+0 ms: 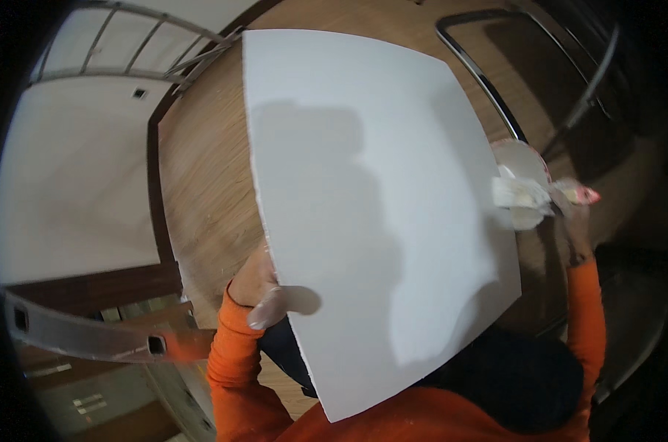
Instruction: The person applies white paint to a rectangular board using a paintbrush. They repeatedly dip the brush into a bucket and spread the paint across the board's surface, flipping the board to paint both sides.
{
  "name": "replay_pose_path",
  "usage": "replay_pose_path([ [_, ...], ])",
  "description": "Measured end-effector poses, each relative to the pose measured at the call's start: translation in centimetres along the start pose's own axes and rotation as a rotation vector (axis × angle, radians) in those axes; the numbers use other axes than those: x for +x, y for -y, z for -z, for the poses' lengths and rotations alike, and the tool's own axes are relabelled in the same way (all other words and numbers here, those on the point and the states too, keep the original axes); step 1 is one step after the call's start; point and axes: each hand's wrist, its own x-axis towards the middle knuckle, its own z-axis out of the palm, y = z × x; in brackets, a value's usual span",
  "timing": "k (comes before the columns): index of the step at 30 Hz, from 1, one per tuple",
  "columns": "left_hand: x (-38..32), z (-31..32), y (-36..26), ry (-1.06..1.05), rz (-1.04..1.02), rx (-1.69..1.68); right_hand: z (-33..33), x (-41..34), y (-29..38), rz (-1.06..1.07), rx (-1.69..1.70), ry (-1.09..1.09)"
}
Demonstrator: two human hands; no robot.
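A large white board (439,221) with a rough left edge is tilted in front of my body. My left hand (265,293) grips its lower left edge, the thumb towards me. Beyond the right edge, my right hand (571,207) holds a brush (519,193) with a pale, coated head and a red-tipped handle; the hand is blurred. Under the brush is a round white container (519,157) with a reddish rim, partly hidden by the board and brush. Whether the brush touches the board, I cannot tell.
A metal ladder (129,72) is at the upper left by the white wall (79,182). A perforated metal rail (101,337) crosses at lower left, near drawers or shelves. Chrome tube legs (483,83) rest on the wood-look floor (206,177) at upper right.
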Motion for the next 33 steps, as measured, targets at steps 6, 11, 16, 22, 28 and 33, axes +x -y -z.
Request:
replay_pose_path([
  [6, 1.5, 2.1, 0.9, 0.278, -0.174, 0.002, -0.9, 1.4, 7.9, 0.037, 0.032, 0.080],
  [11, 2.1, 1.3, 0.2, 0.353, -0.179, 0.010, -9.3, 2.0, 23.1, 0.528, -0.050, 0.415],
  [16, 2.7, 0.3, -1.1, 0.355, -0.256, -0.008, -20.0, 3.7, 35.6, 1.170, -0.472, 0.925],
  [22, 3.9, -0.7, 0.0, 0.314, -0.516, -0.011, -28.7, 3.6, 42.0, 1.409, -0.875, 1.231],
  [28, 4.1, -0.7, 0.2, 0.350, -0.515, -0.038, -31.1, 0.4, 43.2, 1.352, -1.031, 1.295],
  [33, 4.3, -0.5, 0.5, 0.371, -0.494, -0.062, -31.6, -2.1, 44.0, 1.207, -1.128, 1.476],
])
